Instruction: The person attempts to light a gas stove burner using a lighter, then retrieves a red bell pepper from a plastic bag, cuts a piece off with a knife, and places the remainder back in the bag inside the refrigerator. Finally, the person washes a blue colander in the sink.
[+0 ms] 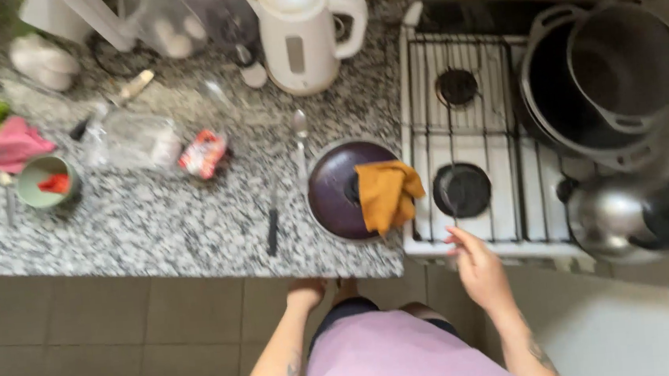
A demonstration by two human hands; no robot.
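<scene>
Right hand (477, 267): open, empty, fingertips at the front edge of the white stove (434, 240), near the front burner (462, 190). Just left of it, one dark lid (335, 192) carries one mustard cloth (387, 194). Left hand (304, 292): below the counter edge, grip indeterminate. Two burners, one kettle (302, 27)

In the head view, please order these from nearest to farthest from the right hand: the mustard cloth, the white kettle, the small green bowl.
Measured from the right hand, at the stove's front edge:
1. Mustard cloth, draped on the dark lid just left of the hand.
2. White kettle, at the back of the counter, up and left.
3. Small green bowl, far left on the counter.
</scene>
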